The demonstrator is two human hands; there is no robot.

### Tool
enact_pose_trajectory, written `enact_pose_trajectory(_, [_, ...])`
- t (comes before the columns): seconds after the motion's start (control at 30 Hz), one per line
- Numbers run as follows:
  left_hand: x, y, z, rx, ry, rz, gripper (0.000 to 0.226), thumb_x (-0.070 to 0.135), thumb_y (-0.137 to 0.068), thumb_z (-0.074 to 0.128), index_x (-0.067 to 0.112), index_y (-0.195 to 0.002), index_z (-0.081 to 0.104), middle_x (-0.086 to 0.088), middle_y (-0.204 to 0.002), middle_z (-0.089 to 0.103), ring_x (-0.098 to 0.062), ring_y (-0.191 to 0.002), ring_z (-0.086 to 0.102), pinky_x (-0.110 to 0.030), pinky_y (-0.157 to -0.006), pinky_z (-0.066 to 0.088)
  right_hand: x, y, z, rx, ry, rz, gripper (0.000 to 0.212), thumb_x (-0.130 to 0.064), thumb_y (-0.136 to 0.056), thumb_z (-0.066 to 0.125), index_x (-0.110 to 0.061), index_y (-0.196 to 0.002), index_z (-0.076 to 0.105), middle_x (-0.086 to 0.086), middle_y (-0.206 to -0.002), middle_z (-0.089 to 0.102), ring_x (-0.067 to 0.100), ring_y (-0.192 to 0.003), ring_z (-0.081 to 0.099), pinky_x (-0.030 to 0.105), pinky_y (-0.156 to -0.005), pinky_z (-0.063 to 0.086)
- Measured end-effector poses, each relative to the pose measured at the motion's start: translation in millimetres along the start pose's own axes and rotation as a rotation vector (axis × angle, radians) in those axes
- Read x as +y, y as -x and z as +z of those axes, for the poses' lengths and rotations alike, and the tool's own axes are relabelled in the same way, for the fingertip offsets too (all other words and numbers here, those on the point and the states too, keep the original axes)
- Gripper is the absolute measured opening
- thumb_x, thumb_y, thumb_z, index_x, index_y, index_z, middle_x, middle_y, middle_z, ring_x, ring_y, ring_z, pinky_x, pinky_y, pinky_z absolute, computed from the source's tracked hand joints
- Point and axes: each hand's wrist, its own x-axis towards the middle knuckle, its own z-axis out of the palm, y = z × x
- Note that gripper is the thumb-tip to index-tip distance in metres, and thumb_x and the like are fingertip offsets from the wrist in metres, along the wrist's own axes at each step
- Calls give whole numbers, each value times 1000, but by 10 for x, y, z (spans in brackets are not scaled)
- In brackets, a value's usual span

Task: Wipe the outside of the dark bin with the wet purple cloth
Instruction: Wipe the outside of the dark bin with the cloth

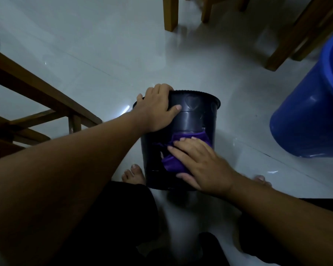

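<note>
One dark bin [192, 120], round, plastic, heart shapes embossed below the rim; stands on the pale tiled floor [104, 54] between the person's bare feet, tilted slightly away. Left hand [159, 108]: clamped over the bin's near-left rim, thumb lying along the outer wall. Right hand [202, 164]: fingers spread flat, pressing the purple cloth [173, 164] against the bin's near side, lower half. Cloth bunched, partly under the palm. One blue bucket [311, 112] to the right, apart from the bin. Wooden chair legs [170, 14] beyond; wooden frame [37, 96] at left.
</note>
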Motion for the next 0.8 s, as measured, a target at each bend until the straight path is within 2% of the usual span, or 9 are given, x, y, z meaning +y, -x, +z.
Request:
enact_pose_trajectory(0.07, [-27,-5,1,-1,26,-7,54,50,-87,51,18,-129,39,-9,-135,44,-32,-122,40,-53,-103,30,37,-68,10,31,18,16,63,-47,-94,51,-12,-146,46,12,-143,50,30,-134,44,47,-114,31])
enact_pose_trajectory(0.2, [-111,-13,-12,-20,36,-31,52,48,-87,52,17,-128,41,-10,-134,45,-33,-121,40,-54,-102,31,150,-433,-70,115,-51,248,62,-47,-90,55,-12,-140,50,14,-142,48,33,-132,40,46,-112,32])
enact_pose_trajectory(0.27, [-120,-20,-18,-26,39,-40,52,48,-87,52,17,-127,41,-10,-133,45,-33,-120,40,-54,-102,31,117,-433,-57,138,-76,302,62,-46,-89,59,-12,-140,50,14,-142,47,33,-132,40,46,-113,31])
enact_pose_trajectory(0.4, [-112,-21,-8,-35,32,-49,52,47,-87,52,17,-128,39,-10,-134,44,-33,-121,39,-53,-103,30,-28,-25,94,81,-30,92,65,-42,-82,61,-13,-139,51,16,-141,51,36,-130,42,51,-112,30])
enact_pose_trajectory(0.47, [-135,-32,-22,-46,38,-41,52,47,-87,52,17,-128,39,-11,-133,44,-33,-120,40,-53,-103,31,40,28,129,63,-22,46,66,-42,-81,58,-15,-140,47,15,-140,52,34,-129,43,50,-112,31])
enact_pose_trajectory(0.53, [-164,-43,-45,-49,49,-39,53,46,-87,53,16,-128,40,-12,-133,45,-34,-120,40,-52,-101,33,139,-125,91,88,-30,155,65,-44,-83,55,-16,-141,46,14,-141,48,33,-130,39,50,-110,34])
enact_pose_trajectory(0.67, [-162,-47,-57,-56,46,-48,55,49,-87,52,17,-129,39,-13,-134,45,-34,-120,40,-53,-102,34,349,-572,-65,195,-119,502,65,-48,-91,49,-12,-145,42,13,-146,40,32,-133,35,45,-113,31])
enact_pose_trajectory(0.73, [-145,-49,-42,-53,30,-58,56,50,-86,51,17,-131,38,-13,-135,44,-34,-122,40,-55,-103,33,343,-541,-54,208,-170,528,64,-45,-91,51,-12,-146,41,13,-147,38,31,-134,32,42,-115,27])
enact_pose_trajectory(0.8, [-145,-46,-31,-50,19,-69,56,49,-87,51,17,-131,38,-13,-135,43,-35,-122,39,-55,-103,32,186,-310,1,151,-160,450,65,-43,-90,54,-13,-145,41,14,-146,39,32,-134,32,46,-115,27])
